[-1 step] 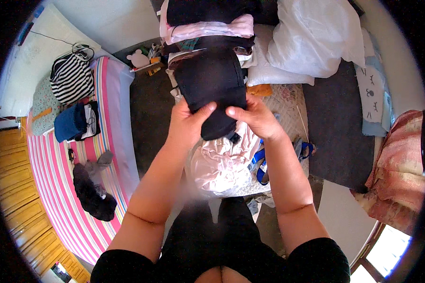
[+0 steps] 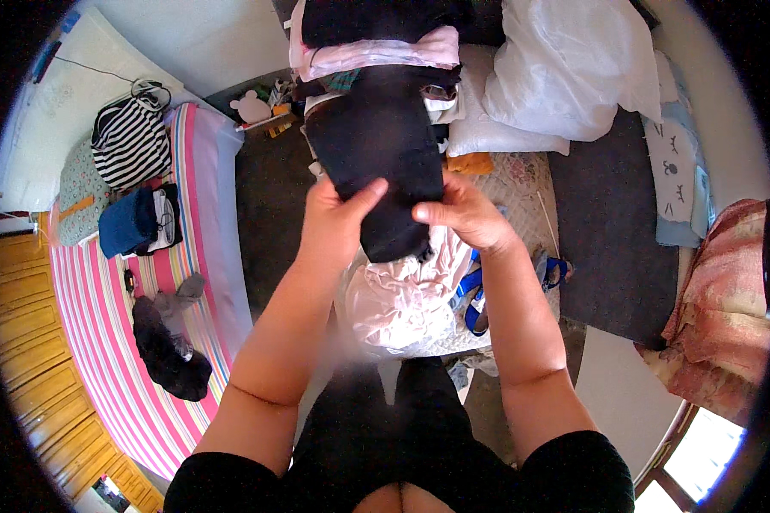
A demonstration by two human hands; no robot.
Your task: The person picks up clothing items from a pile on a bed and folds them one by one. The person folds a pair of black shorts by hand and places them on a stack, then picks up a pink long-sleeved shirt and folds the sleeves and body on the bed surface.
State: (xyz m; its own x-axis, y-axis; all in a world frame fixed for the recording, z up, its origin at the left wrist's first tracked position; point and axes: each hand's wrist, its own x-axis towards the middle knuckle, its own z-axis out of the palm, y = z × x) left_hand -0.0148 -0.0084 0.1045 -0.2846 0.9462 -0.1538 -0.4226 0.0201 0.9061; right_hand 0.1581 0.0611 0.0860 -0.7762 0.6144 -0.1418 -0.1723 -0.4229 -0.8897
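Note:
A black folded garment (image 2: 381,141) is held up in front of me between both hands. Its exact kind cannot be made out. My left hand (image 2: 338,218) grips its left edge, thumb on top and fingers hidden beneath. On the opposite edge, my right hand (image 2: 470,214) pinches the cloth the same way. Below the garment's lower end lies a crumpled pale pink garment (image 2: 398,303). Behind it rises a pile of folded clothes, with a light pink piece (image 2: 402,53) under a black one (image 2: 376,21).
To the left is a bed with a striped sheet (image 2: 103,342), bearing a striped bag (image 2: 133,141), folded blue cloth (image 2: 128,229) and dark clothing (image 2: 167,350). Blue straps (image 2: 475,312) lie near my right forearm. A white sack (image 2: 565,68) stands at the far right.
The black garment now lies flatter between my hands, its lower end hanging slightly further down. Both hands stay nearly in place.

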